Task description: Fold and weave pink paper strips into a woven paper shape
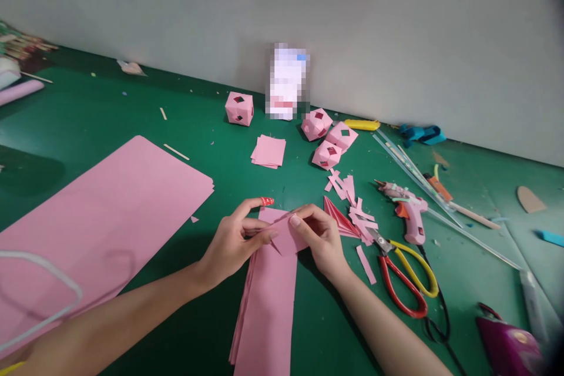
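A small pink paper square is held between both hands, above a stack of long pink paper strips. My left hand pinches its left side with thumb and fingers; one finger stretches outward with a red wrap on its tip. My right hand grips the upper right edge between thumb and forefinger. A folded pink paper piece lies just beyond the right hand, beside narrow pink scraps. Scissors with one red and one yellow handle rest to the right.
Large pink sheets cover the left side. Small pink squares are stacked ahead, near pink paper cubes. A phone leans on the wall. At right are a pink glue gun, a yellow cutter and a purple object.
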The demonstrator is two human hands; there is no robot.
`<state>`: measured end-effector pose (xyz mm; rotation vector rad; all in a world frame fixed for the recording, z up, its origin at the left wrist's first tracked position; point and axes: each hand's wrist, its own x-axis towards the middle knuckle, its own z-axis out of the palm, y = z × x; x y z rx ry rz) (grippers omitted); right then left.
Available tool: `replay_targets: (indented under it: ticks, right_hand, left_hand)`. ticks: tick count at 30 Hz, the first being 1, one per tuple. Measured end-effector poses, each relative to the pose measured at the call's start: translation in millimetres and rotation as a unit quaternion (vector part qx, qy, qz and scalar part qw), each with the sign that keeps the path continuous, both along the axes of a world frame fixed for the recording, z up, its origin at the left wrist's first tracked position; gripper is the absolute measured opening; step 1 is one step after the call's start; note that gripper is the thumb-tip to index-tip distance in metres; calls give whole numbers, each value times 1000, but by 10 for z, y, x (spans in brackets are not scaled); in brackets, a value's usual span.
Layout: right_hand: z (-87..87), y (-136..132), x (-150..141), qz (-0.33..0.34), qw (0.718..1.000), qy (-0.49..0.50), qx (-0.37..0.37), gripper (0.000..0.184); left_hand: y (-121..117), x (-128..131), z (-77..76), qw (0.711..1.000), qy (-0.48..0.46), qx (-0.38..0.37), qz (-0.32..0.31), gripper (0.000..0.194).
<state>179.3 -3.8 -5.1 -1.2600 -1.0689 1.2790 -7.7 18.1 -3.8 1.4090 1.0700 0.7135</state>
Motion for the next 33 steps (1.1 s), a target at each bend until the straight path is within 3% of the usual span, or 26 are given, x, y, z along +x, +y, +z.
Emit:
replay_targets:
  ticks: [7,11,24,29,33]
  right_hand:
    - [-3,0,-4,29,1000,1,-1,22]
    - [-14,-5,-5,9,1000,-9,-4,20]
    - [-22,6,-15,-11,1000,8,-13,25]
    - [-27,-2,-5,4,1000,6,25,22]
    - [-40,-20,-16,45,997,-51,37,20]
  left_hand:
    - [41,-8,21,994,-55,-60,77,47]
    - [54,6,68,987,-89,-93,94,52]
    - [46,-14,29,991,-75,-88,63,43]
    - [56,-7,8,993,-70,-78,58,45]
    - [65,10,36,992,-86,-69,59,46]
